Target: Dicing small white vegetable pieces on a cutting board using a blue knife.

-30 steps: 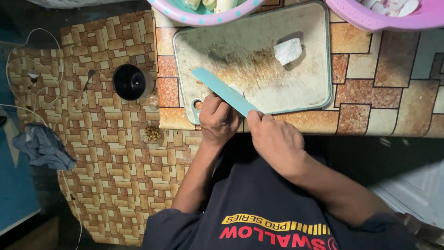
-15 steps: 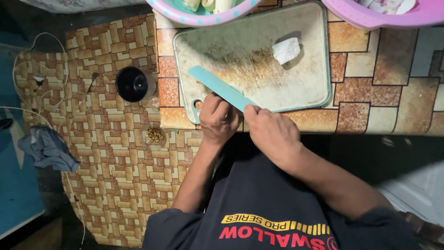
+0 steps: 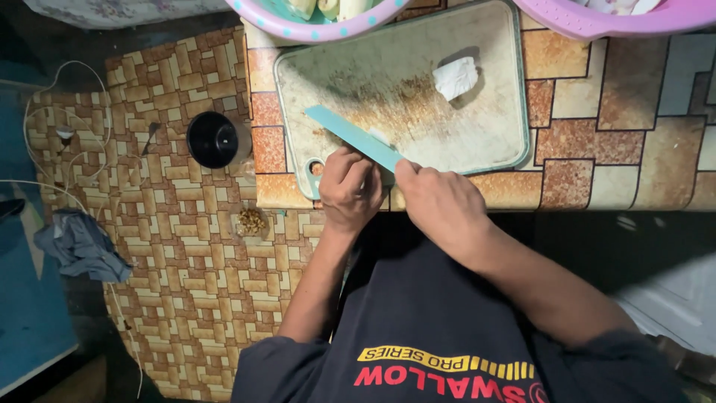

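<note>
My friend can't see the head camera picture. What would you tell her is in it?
Seen from above, a person's right hand holds a teal knife over a stained cutting board, with the left hand beside the blade. A white chunk lies on the board, near two pink bowls.

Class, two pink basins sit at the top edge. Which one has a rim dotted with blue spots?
The left basin, above the cutting board's left corner; the right basin's rim is plain pink.

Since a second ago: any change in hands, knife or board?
Little. The teal knife sits slightly flatter, its tip a bit further left over the cutting board. The right hand keeps the handle; the left hand stays at the blade's base. White chunk unmoved.
</note>
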